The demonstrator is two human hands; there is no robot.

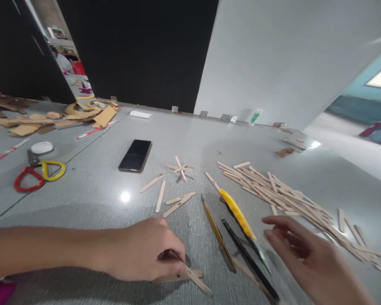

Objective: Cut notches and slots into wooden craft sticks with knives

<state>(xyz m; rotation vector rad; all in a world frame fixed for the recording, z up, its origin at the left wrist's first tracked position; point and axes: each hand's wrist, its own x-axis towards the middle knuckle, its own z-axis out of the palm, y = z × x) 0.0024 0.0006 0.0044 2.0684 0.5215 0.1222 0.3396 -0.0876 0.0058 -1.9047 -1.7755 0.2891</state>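
Observation:
My left hand (149, 250) is closed, with a wooden craft stick (199, 283) pinched between thumb and fingers low over the table. Another craft stick (195, 274) lies partly under that hand. My right hand (311, 258) is open and holds nothing, its fingers loosely curled and apart. Just left of it lie a yellow-handled knife (238, 212), a black pen-like tool (249, 258) and a gold-coloured pair of tweezers (218, 237). Beyond my left hand are several loose craft sticks (160, 196) and a small star shape made of crossed sticks (180, 168).
A large pile of craft sticks (273, 190) spreads across the right side. A phone (135, 156), red-and-yellow scissors (40, 173) and a white case (42, 147) lie left of centre. Cardboard scraps (34, 120) are heaped at the far left. A panel (257, 55) stands along the back.

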